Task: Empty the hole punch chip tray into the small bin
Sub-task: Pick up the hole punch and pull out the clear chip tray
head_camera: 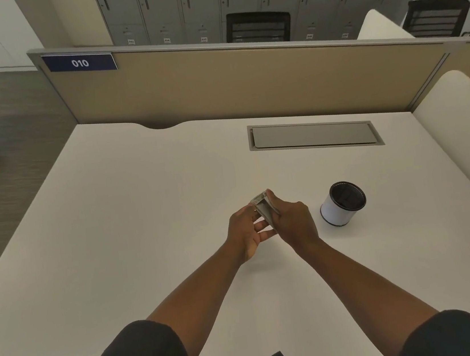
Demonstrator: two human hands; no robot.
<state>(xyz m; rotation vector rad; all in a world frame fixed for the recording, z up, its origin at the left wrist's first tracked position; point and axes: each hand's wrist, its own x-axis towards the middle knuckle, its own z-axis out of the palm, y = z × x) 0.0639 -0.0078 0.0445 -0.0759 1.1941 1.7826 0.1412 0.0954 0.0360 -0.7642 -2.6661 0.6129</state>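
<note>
Both grips, left hand (245,230) and right hand (291,221), clasp the hole punch (263,208) left of the small bin (342,205).

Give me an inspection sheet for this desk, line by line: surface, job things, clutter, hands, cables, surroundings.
Surface: white desk, bare apart from the job's things.
Job's things: hole punch held above the desk in both hands; small bin upright to its right, apart, contents not visible.
Clutter: nothing seen.
Hands: left hand and right hand both grip the punch.
Cables: nothing seen; closed cable hatch set in the desk.
Surroundings: beige divider numbered 010, grey lockers, two black chairs behind.
</note>
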